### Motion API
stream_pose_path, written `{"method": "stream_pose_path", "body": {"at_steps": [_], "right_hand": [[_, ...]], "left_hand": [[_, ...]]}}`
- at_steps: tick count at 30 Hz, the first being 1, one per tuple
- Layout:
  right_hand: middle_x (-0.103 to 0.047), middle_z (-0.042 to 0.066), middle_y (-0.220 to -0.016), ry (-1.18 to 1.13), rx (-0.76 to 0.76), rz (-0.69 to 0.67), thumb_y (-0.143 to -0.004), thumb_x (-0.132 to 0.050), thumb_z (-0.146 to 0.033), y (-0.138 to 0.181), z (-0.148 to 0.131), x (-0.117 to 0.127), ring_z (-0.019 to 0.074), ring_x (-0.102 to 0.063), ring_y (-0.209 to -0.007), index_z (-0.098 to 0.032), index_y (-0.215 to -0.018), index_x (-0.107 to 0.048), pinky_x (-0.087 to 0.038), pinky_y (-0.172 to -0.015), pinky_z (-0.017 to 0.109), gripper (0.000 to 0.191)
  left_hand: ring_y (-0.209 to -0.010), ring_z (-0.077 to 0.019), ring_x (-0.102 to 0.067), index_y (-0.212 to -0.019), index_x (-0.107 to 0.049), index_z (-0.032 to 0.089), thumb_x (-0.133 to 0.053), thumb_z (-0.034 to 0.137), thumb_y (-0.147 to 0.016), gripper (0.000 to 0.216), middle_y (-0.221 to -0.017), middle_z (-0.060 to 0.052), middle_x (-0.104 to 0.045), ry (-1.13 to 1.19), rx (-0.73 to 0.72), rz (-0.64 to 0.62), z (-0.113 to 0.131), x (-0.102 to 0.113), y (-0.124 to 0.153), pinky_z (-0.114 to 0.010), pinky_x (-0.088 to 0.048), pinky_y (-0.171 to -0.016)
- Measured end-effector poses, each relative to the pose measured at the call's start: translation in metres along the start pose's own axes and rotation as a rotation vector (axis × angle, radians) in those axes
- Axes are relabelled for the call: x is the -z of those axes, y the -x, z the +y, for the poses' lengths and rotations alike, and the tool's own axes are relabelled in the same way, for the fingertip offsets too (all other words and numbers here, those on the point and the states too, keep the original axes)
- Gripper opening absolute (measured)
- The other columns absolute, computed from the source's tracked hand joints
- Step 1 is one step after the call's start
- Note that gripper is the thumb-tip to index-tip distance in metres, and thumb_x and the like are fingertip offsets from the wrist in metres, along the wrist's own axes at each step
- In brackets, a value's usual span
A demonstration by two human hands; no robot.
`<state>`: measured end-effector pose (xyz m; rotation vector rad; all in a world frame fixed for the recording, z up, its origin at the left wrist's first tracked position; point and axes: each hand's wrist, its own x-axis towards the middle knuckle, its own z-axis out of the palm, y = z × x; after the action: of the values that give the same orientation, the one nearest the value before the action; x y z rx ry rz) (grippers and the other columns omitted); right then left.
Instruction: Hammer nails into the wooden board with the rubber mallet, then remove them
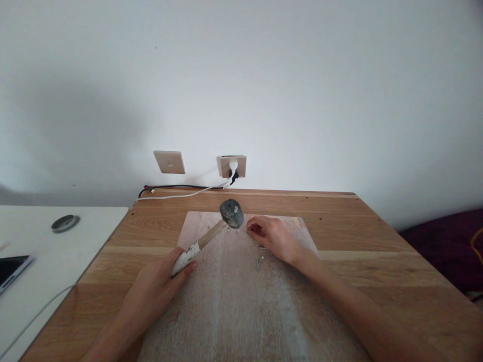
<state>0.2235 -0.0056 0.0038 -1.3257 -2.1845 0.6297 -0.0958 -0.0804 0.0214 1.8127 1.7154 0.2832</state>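
Observation:
My left hand [160,282] is wrapped round the paint-smeared wooden handle of a hammer [211,234]. Its dark rounded head [231,213] hangs just above a pale worn board [226,301] lying on the wooden table [339,226]. My right hand [272,236] rests on the board just right of the hammer head, its fingers curled and pinched together near the board; what they hold is too small to make out. A few loose nails [260,261] lie on the board just below that hand.
A white desk [45,251] adjoins the table on the left, with a round grey object [65,222] and a dark tablet [11,270] on it. Wall sockets [231,166] with a white plug and cables [181,191] are at the table's back edge. Dark fabric [445,246] lies at right.

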Motion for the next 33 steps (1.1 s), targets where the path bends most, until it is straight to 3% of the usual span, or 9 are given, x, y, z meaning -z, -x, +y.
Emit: {"method": "stream_pose_path", "body": {"at_steps": [5, 10, 15, 22, 28, 33], "right_hand": [[-0.078, 0.005, -0.092, 0.008, -0.057, -0.005, -0.092, -0.067, -0.018, -0.003, -0.001, -0.002, 0.0172, -0.071, -0.076, -0.021, -0.112, -0.066, -0.055, -0.072, 0.028, 0.020], [-0.076, 0.004, -0.093, 0.043, -0.073, 0.006, -0.089, -0.069, -0.015, 0.001, -0.002, 0.007, 0.0181, -0.070, -0.081, -0.019, -0.120, -0.064, -0.052, -0.074, 0.029, 0.031], [-0.073, 0.006, -0.092, 0.103, -0.039, -0.051, -0.094, -0.066, -0.020, 0.017, -0.003, 0.034, 0.0191, -0.067, -0.084, -0.018, -0.101, -0.072, -0.049, -0.078, 0.029, 0.009], [-0.070, 0.005, -0.090, 0.125, 0.042, -0.220, -0.086, -0.071, -0.015, 0.034, 0.007, 0.041, 0.0178, -0.065, -0.078, -0.019, -0.092, -0.076, -0.046, -0.071, 0.026, 0.009], [-0.073, 0.004, -0.086, 0.130, 0.016, -0.125, -0.094, -0.059, -0.013, 0.030, 0.008, 0.039, 0.0163, -0.066, -0.074, -0.018, -0.097, -0.074, -0.048, -0.071, 0.026, 0.016], [-0.077, 0.004, -0.089, 0.166, -0.015, -0.032, -0.094, -0.060, -0.014, 0.019, 0.005, 0.038, 0.0168, -0.069, -0.077, -0.021, -0.095, -0.076, -0.048, -0.075, 0.026, 0.018]], "left_hand": [[-0.083, -0.0278, -0.070, -0.098, -0.063, 0.024, -0.044, 0.055, -0.096, 0.036, -0.085, -0.004, -0.074, 0.015, -0.047, -0.035, 0.005, -0.001, -0.001, -0.032, -0.044, -0.073], [-0.088, -0.0289, -0.071, -0.097, -0.062, 0.025, -0.044, 0.053, -0.097, 0.034, -0.088, -0.005, -0.075, -0.114, -0.059, -0.051, 0.019, 0.001, -0.003, -0.032, -0.041, -0.072], [-0.091, -0.0306, -0.072, -0.101, -0.062, 0.025, -0.043, 0.051, -0.100, 0.033, -0.095, -0.008, -0.077, -0.228, -0.035, -0.082, 0.030, -0.002, -0.006, -0.033, -0.041, -0.074], [-0.090, -0.0302, -0.072, -0.099, -0.060, 0.025, -0.041, 0.052, -0.100, 0.033, -0.090, -0.006, -0.076, -0.219, -0.039, -0.069, 0.030, -0.011, -0.007, -0.033, -0.041, -0.072], [-0.087, -0.0290, -0.072, -0.095, -0.059, 0.025, -0.040, 0.052, -0.098, 0.033, -0.086, -0.005, -0.074, -0.129, -0.024, -0.021, 0.028, -0.009, -0.007, -0.033, -0.043, -0.073], [-0.085, -0.0279, -0.071, -0.094, -0.060, 0.025, -0.041, 0.054, -0.097, 0.035, -0.084, -0.004, -0.074, -0.080, -0.039, -0.025, 0.022, -0.011, -0.007, -0.032, -0.044, -0.072]]}}
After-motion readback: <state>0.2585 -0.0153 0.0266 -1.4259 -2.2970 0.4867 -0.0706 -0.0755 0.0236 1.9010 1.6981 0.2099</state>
